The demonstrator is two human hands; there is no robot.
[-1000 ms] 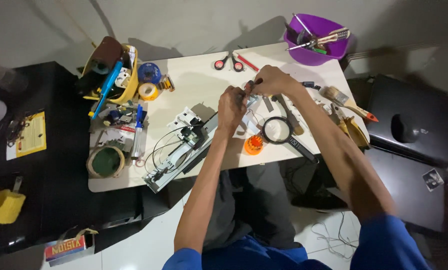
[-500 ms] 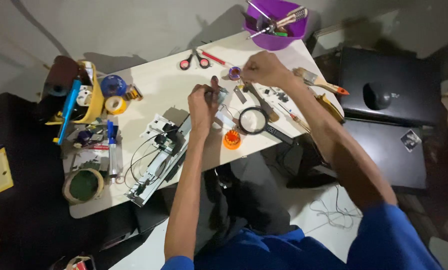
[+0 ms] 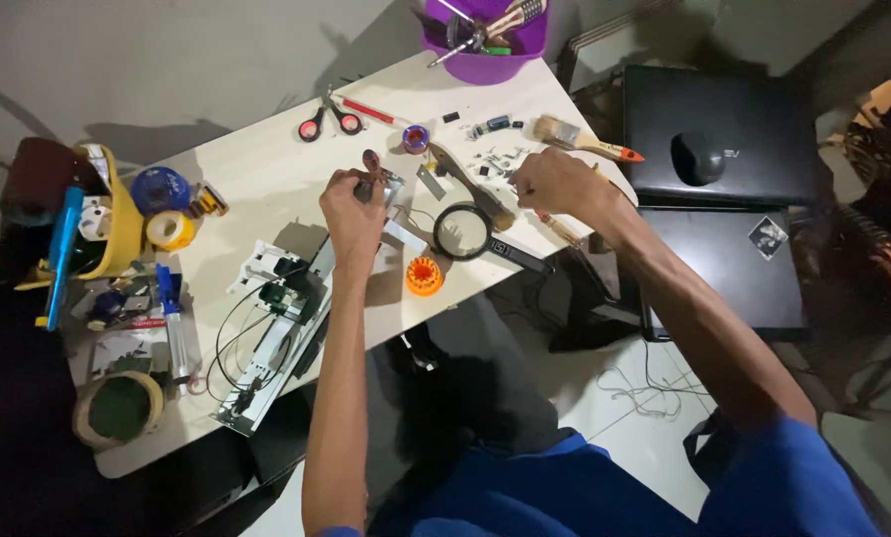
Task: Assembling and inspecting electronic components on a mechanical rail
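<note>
The left hand (image 3: pixel 354 204) is closed around a small metal part (image 3: pixel 384 184) near the middle of the white table (image 3: pixel 266 179) — fingers curled tight, pinching it just above the tabletop. The right hand (image 3: pixel 555 181) is loosely fisted over a scatter of small screws and bits (image 3: pixel 493 159); whether it holds anything, I cannot tell. Between the two hands lies a magnifying glass (image 3: pixel 463 232), and just beside it, nearer the person, an orange round piece (image 3: pixel 424 276). A long metal frame with wires (image 3: pixel 271 338) lies at a slant below the left hand. Farther back are red-handled scissors (image 3: pixel 328 119), a paintbrush (image 3: pixel 585 139) and a purple bowl of tools (image 3: pixel 485 35) — all well apart from the left hand.
</note>
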